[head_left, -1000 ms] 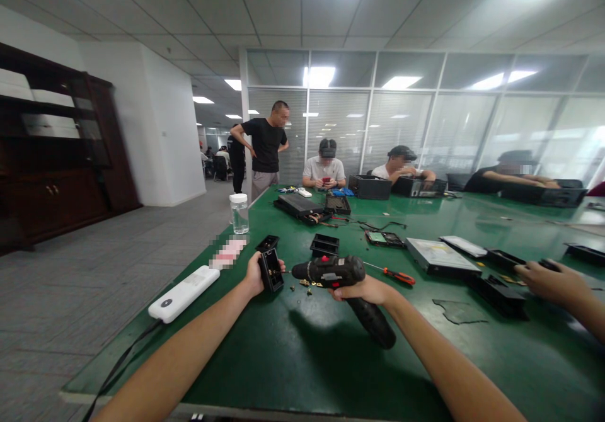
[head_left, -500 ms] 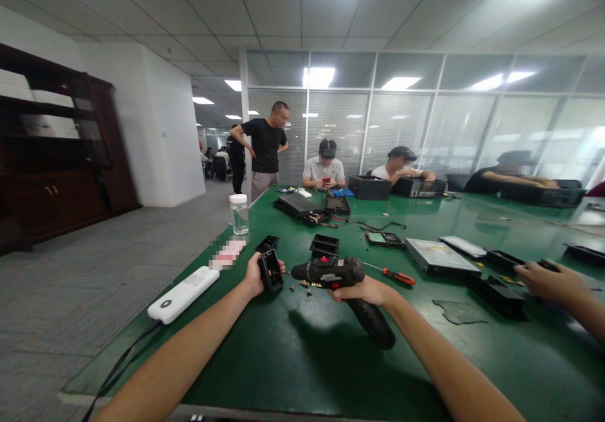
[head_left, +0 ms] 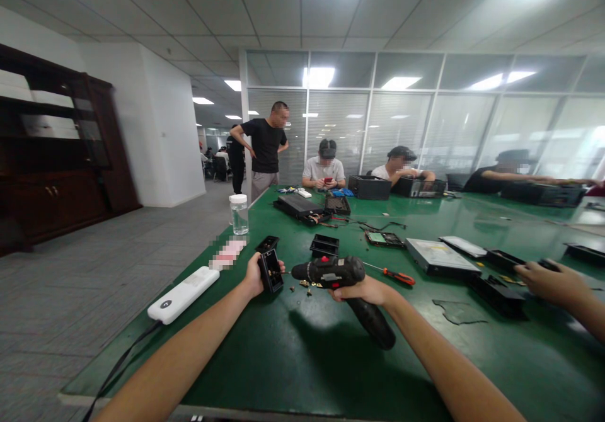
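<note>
My left hand [head_left: 256, 275] grips a small black plastic part [head_left: 271, 270] and holds it upright on the green table [head_left: 302, 365]. My right hand [head_left: 363, 291] is wrapped round the handle of a black cordless screwdriver [head_left: 341, 277]. The tool lies level, and its bit points left at the part's face. Several small brass screws [head_left: 305, 286] lie on the table under the tool's nose.
A white power bank [head_left: 183, 293] with a cable lies at the left edge. Another black part [head_left: 267, 244], a black tray [head_left: 324, 245], an orange-handled screwdriver [head_left: 396, 276], a flat drive [head_left: 441, 256] and a jar [head_left: 239, 213] lie beyond. A co-worker's hand [head_left: 548, 280] rests at right; several people are at the far end.
</note>
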A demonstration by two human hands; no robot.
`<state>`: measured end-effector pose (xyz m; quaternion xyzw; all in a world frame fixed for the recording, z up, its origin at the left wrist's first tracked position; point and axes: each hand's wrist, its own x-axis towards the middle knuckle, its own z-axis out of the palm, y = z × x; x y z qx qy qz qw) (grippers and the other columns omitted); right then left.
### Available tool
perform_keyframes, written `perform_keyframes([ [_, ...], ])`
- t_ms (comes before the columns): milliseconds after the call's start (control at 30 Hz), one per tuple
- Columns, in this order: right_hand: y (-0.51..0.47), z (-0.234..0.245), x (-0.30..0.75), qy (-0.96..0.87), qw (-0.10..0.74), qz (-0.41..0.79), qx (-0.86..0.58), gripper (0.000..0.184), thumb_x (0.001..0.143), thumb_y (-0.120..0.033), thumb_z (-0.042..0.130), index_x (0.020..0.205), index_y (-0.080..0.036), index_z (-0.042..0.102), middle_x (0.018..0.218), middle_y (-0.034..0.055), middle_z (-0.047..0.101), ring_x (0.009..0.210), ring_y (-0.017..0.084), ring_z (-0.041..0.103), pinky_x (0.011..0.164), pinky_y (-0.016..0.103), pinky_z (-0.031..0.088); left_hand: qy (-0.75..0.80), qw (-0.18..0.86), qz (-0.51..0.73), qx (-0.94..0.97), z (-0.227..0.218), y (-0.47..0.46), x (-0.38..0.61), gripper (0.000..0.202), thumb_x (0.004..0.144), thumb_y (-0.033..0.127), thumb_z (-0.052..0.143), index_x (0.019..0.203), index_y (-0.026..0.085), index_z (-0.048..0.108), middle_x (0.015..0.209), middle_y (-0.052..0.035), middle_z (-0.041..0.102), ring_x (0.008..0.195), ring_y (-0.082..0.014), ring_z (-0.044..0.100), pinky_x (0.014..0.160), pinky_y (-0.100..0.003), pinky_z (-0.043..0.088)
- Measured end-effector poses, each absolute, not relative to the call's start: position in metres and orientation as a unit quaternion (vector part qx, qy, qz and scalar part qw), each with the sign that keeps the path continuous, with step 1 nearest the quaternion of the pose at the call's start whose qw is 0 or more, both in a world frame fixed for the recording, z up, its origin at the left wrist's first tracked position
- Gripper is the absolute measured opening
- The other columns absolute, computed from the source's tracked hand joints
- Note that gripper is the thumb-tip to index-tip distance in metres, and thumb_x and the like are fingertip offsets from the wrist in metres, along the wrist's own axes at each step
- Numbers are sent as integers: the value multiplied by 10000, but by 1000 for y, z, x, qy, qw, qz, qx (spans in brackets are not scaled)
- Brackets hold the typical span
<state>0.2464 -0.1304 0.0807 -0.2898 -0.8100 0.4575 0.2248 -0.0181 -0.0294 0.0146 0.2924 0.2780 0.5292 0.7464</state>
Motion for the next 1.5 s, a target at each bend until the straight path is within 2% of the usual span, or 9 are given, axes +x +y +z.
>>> perform_keyframes([
  [267, -139, 90, 244, -814, 216, 446, -304, 156, 681, -335, 482, 713, -192, 538, 709, 55, 509, 702, 150, 483, 682, 273, 380, 265, 749, 525, 306, 14, -28, -19, 448, 699, 419, 300, 737, 54, 557, 670, -144, 588, 617, -224, 567, 592, -358, 430],
  [867, -135, 86, 245, -809, 227, 449, -304, 171, 673, -319, 499, 720, -158, 534, 697, 49, 519, 682, 150, 499, 664, 281, 401, 261, 748, 525, 310, 12, -27, -20, 463, 698, 431, 294, 740, 54, 559, 674, -142, 592, 614, -225, 567, 604, -367, 429],
  [1067, -139, 90, 244, -818, 216, 439, -303, 142, 695, -322, 477, 729, -196, 532, 722, 55, 522, 711, 150, 500, 690, 278, 395, 262, 744, 524, 321, 10, -25, -21, 460, 694, 428, 299, 740, 50, 557, 680, -148, 589, 626, -224, 568, 613, -364, 429],
  [1500, -139, 90, 246, -817, 213, 450, -289, 144, 710, -305, 463, 754, -191, 539, 734, 56, 518, 720, 141, 492, 696, 259, 382, 267, 739, 532, 315, 8, -23, -21, 453, 689, 428, 308, 745, 50, 551, 683, -147, 591, 618, -227, 571, 598, -365, 432],
])
